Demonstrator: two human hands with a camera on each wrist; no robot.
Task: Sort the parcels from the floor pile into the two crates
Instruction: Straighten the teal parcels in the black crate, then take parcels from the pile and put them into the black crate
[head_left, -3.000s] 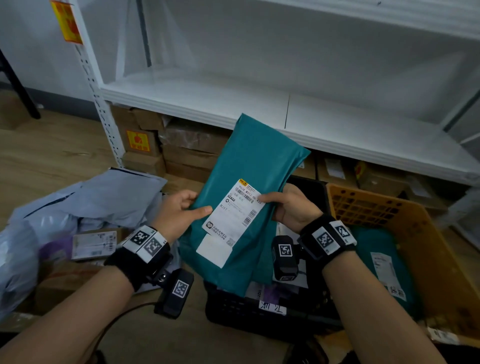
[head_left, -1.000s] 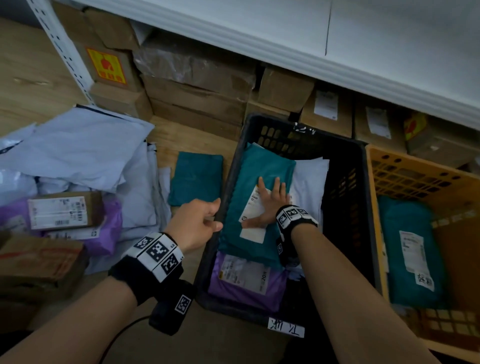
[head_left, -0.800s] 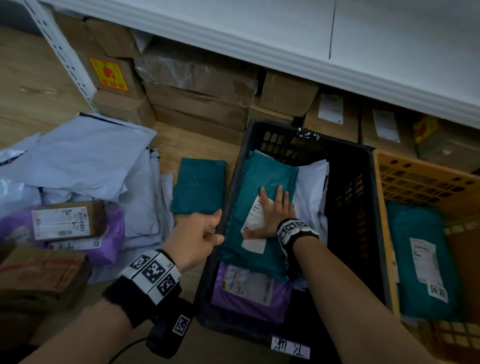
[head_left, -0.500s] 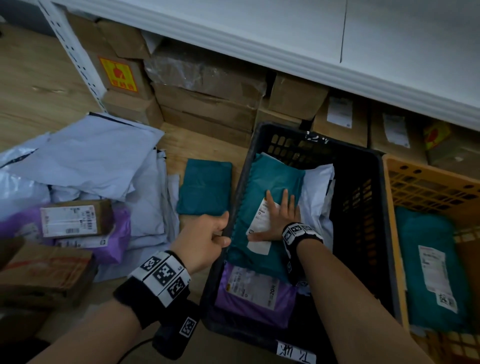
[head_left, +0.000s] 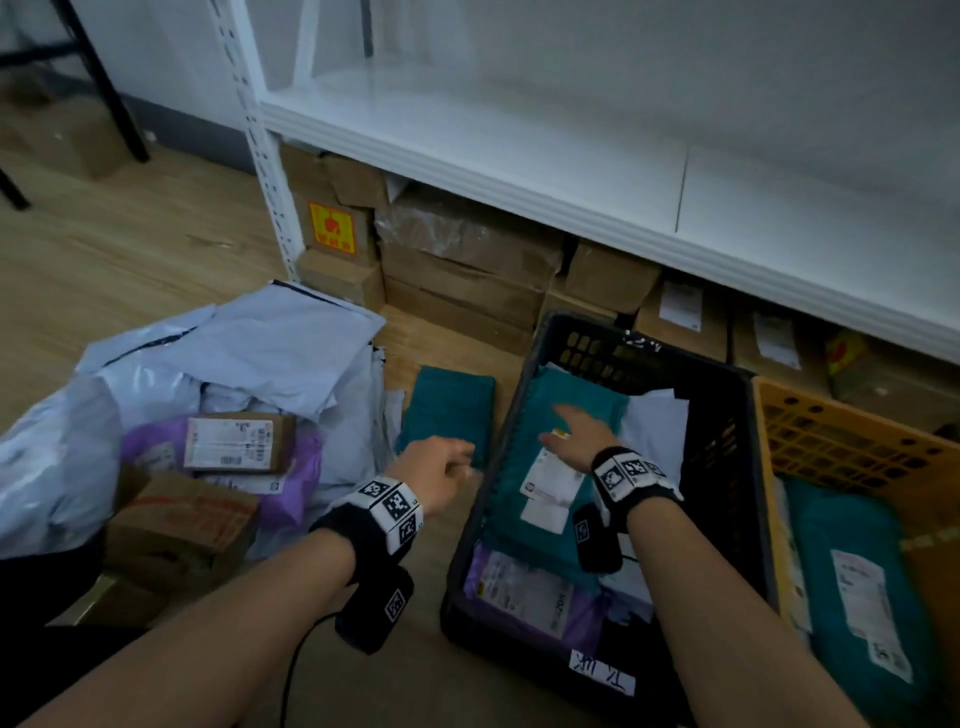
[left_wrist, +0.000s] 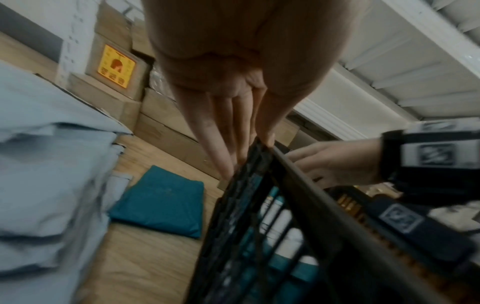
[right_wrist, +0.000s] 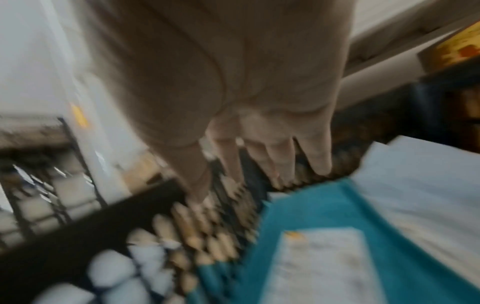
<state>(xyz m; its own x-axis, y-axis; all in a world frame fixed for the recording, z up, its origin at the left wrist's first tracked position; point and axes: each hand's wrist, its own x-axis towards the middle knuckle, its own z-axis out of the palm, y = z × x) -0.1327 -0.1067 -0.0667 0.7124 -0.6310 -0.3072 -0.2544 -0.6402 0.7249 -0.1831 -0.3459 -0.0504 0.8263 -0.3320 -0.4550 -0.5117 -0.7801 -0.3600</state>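
Floor: light wood-grain boards, running back to a pale wall with a dark skirting strip. White metal shelving unit with a perforated upright, its low shelf bare and dimly lit; brown cardboard boxes stacked beneath it, one bearing a yellow sticker. Black furniture leg at far left.

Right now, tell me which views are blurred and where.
Right wrist view: heavy motion smear over the black crate and teal parcel. Head view: dim, both hands smeared, right hand worst. Left wrist view: sharpest, mild softness on the left hand.
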